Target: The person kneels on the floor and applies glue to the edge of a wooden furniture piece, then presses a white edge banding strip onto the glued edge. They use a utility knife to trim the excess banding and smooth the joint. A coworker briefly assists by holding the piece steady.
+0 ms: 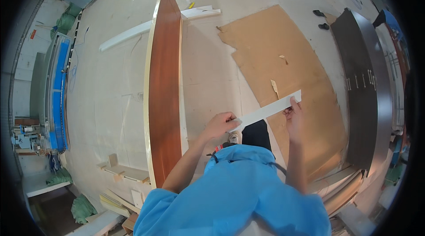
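A short white strip (pixel 268 111) with a slanted end spans the space in front of me, held at both ends. My left hand (pixel 221 124) is closed round its near left end, fingers curled. At the far right end my right hand (pixel 292 111) pinches the strip, thumb on top and fingers beneath. To the left of my left arm, a long reddish-brown wooden panel (pixel 164 85) with pale edges stands raised above the floor, apart from both hands. What supports the panel is hidden.
A torn brown cardboard sheet (pixel 287 54) lies on the floor at right. Beyond it stand dark panels (pixel 354 72). Long white strips (pixel 128 35) lie behind the wooden panel. A blue and grey machine (pixel 57 90) is at far left, boards (pixel 126 173) at lower left.
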